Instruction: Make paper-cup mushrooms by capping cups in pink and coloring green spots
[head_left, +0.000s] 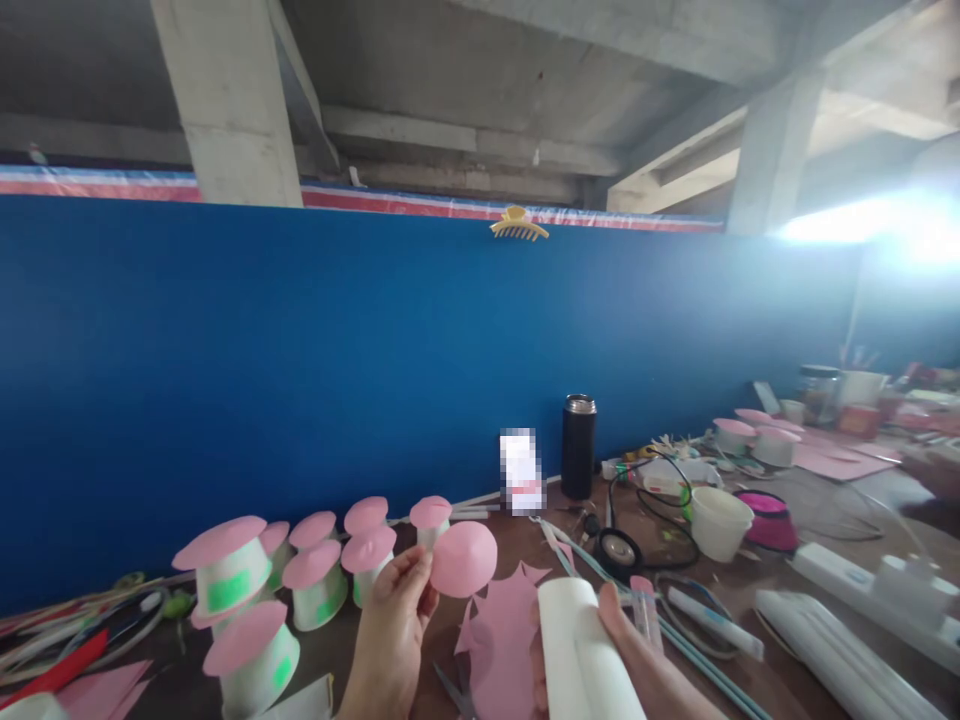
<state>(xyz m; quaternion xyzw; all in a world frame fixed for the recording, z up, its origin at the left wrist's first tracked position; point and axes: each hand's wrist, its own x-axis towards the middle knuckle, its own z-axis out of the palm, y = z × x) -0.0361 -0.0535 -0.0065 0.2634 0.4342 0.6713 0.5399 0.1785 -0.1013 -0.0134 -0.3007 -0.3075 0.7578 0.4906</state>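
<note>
Pink paper cone (463,558) held up over the near edge of the table (787,690), low centre of view, pinched at its left rim between thumb and fingertips of the left hand (394,625). Cone's shallow face turned toward the camera.

Right hand (637,650) closed around a white paper cup (581,650), cup lying on its side with its rim toward the cone, fingers wrapped along its right wall. Cup and cone near each other, not touching.

Directly below and between the hands: a sheet of pink paper (499,635) with cut, jagged edges, flat on the table. Scissors (454,692) partly visible at its lower left edge.

Left of the left hand: a cluster of finished paper-cup mushrooms (300,570), white cups upside down with green patches and pink cone caps, some standing, the nearest one tilted.

Further out: black flask (579,446) upright against the blue partition (300,380); a white tub (718,522) and black cable (652,510) to the right; white power strip (870,590) at right edge. Yellow hair claw (519,225) clipped on top of the partition. Far right of table blurred by glare.
</note>
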